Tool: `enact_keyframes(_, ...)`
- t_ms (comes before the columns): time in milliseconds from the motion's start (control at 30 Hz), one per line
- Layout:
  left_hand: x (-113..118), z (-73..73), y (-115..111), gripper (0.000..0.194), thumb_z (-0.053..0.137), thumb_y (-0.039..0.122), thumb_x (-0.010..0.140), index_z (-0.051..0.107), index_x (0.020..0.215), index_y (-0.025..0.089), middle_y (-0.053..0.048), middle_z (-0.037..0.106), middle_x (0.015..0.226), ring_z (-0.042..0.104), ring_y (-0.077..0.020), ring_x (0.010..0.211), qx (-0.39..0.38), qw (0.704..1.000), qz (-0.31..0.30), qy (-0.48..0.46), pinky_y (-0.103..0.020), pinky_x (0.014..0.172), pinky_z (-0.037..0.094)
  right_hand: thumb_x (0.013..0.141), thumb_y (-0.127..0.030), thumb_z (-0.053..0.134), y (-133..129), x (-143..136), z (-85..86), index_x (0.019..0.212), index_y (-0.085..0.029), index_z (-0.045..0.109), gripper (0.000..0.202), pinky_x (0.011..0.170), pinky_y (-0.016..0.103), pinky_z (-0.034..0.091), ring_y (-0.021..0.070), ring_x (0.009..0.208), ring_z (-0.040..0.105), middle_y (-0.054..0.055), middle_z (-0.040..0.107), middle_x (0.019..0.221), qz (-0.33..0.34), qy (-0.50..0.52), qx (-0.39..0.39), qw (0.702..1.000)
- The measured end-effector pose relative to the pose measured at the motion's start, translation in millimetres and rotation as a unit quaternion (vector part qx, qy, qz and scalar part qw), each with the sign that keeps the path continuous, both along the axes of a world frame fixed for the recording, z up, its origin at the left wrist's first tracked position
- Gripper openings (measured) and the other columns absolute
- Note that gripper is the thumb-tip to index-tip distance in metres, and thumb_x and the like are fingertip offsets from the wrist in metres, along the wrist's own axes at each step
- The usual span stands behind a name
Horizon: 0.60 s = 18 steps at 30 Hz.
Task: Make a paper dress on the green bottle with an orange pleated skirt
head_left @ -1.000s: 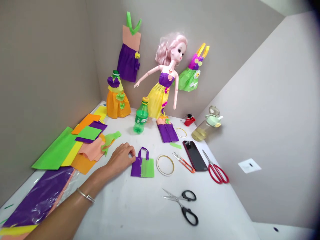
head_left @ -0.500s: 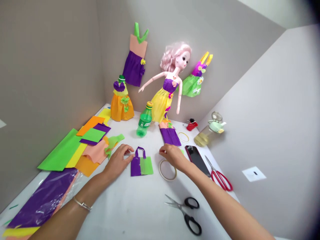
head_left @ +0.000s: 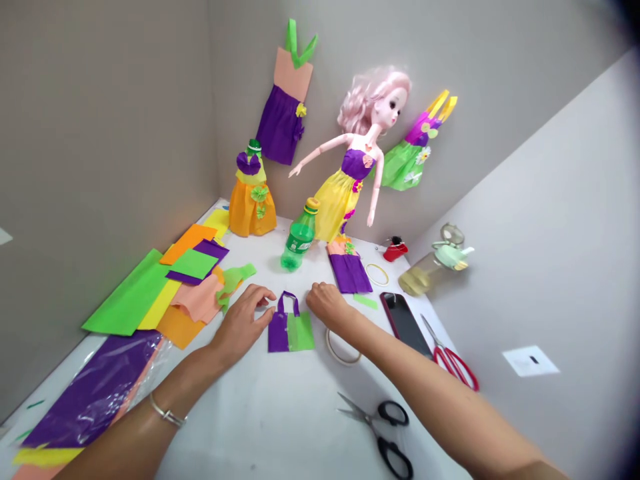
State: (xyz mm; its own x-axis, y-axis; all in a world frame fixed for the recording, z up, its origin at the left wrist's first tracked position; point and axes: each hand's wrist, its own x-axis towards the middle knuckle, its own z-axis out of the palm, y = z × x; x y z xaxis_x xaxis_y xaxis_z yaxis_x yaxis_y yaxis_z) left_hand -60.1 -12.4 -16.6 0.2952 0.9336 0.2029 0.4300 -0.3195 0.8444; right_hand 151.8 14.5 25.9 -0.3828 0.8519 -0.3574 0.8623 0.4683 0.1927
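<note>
1. Just below the centre of the frame, the small purple-and-green handbag (head_left: 295,332) lies flat on the white table (head_left: 260,407), its purple handle (head_left: 284,297) pointing toward the top.
2. The left hand (head_left: 244,321) is just left of the handbag, thumb and fingers spread in a loose curve, gripping nothing visible. A silver bangle (head_left: 167,410) circles its wrist.
3. The right hand (head_left: 325,301) is at the bag's upper right, fingers curled in together; whether they pinch anything cannot be told. Its forearm passes over part of a pale ring (head_left: 343,348).
4. At lower right lie black-handled scissors (head_left: 373,421), blades parted; farther right, red-handled scissors (head_left: 453,360) lie beside a smartphone (head_left: 404,323).
5. Above the hands stand a green plastic bottle (head_left: 299,241) with a yellow cap and a pink-haired doll (head_left: 356,157) in a purple-and-yellow dress.
6. Left of the left hand, coloured fabric sheets (head_left: 131,293) overlap, with a plastic-wrapped purple sheet (head_left: 95,387) at lower left.
</note>
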Motion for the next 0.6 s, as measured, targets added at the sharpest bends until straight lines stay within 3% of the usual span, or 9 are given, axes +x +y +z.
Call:
enact_keyframes(100,-2,-2.8,1,0.012,0.05,0.025,0.087,0.057,0.097,0.024,-0.004,0.059,0.102,0.06,-0.021,0.092,0.002,1.0,0.007,0.0,-0.036,0.085,0.05,0.093,-0.029,0.06,4,21,13.7,0.107,-0.012,0.063,0.023,0.083,0.039,0.055,0.02,0.094,0.066,0.009,0.067,0.106,-0.071,0.095,-0.011,0.993)
enact_keyframes(167,-3,-2.9,2,0.011,0.049,0.025,0.087,0.057,0.096,0.023,-0.004,0.059,0.101,0.06,-0.021,0.091,0.003,1.0,0.011,-0.001,-0.035,0.084,0.05,0.094,-0.021,0.052,-6,43,29.8,0.091,-0.01,0.067,0.019,0.077,0.033,0.054,0.0179,0.083,0.067,0.008,0.07,0.088,-0.103,0.165,-0.036,0.98)
enact_keyframes(233,-3,-1.8,2,0.011,0.049,0.024,0.087,0.057,0.095,0.023,-0.004,0.059,0.1,0.06,-0.0207,0.09,0.003,1.0,0.011,-0.006,-0.035,0.083,0.05,0.094,-0.016,0.043,-33,64,45.9,0.088,-0.011,0.066,0.024,0.071,0.025,0.053,0.0151,0.077,0.067,0.006,0.071,0.082,-0.12,0.239,-0.073,0.961)
enact_keyframes(333,-3,-0.3,0,0.012,0.049,0.024,0.086,0.057,0.096,0.023,-0.004,0.059,0.101,0.061,-0.0201,0.089,0.001,1.0,0.004,-0.014,-0.034,0.083,0.05,0.09,-0.02,0.042,-102,90,58.1,0.083,-0.013,0.065,0.025,0.064,0.023,0.053,0.0144,0.07,0.067,0.006,0.071,0.078,-0.149,0.316,-0.117,0.93)
enact_keyframes(367,-2,0.0,0,0.013,0.05,0.024,0.086,0.057,0.096,0.023,-0.004,0.059,0.101,0.061,-0.02,0.089,-0.001,1.0,0.0,-0.017,-0.034,0.084,0.05,0.088,-0.022,0.044,-130,96,57.1,0.08,-0.014,0.064,0.023,0.061,0.023,0.052,0.0141,0.067,0.066,0.005,0.07,0.075,-0.166,0.346,-0.143,0.912)
enact_keyframes(433,-1,0.3,-1,0.013,0.05,0.024,0.085,0.057,0.096,0.023,-0.004,0.059,0.1,0.061,-0.0199,0.089,-0.006,1.0,-0.007,-0.02,-0.034,0.084,0.05,0.082,-0.028,0.056,-185,105,47.6,0.076,-0.016,0.067,0.018,0.059,0.025,0.052,0.0157,0.063,0.065,0.005,0.069,0.073,-0.259,0.458,-0.267,0.808)
enact_keyframes(467,0,0.5,-2,0.013,0.05,0.025,0.085,0.057,0.096,0.023,-0.003,0.058,0.1,0.061,-0.0199,0.089,-0.009,1.0,-0.01,-0.022,-0.034,0.084,0.05,0.079,-0.032,0.06,-208,108,39.7,0.072,-0.017,0.068,0.018,0.06,0.027,0.052,0.017,0.063,0.065,0.004,0.068,0.071,-0.288,0.458,-0.307,0.783)
enact_keyframes(533,2,1.5,-3,0.013,0.05,0.025,0.085,0.057,0.096,0.023,-0.003,0.058,0.099,0.061,-0.02,0.089,-0.014,1.0,-0.012,-0.024,-0.034,0.085,0.05,0.071,-0.039,0.068,-239,111,19.9,0.059,-0.021,0.068,0.022,0.057,0.029,0.052,0.02,0.062,0.065,0.003,0.064,0.061,-0.358,0.387,-0.335,0.781)
enact_keyframes(600,3,3.3,-4,0.014,0.05,0.027,0.085,0.057,0.096,0.023,-0.003,0.058,0.099,0.061,-0.0199,0.088,-0.02,0.999,-0.009,-0.025,-0.035,0.085,0.05,0.072,-0.044,0.066,-249,113,-1.0,0.062,-0.024,0.07,0.023,0.051,0.032,0.051,0.0231,0.061,0.066,0.004,0.064,0.06,-0.39,0.361,-0.329,0.78)
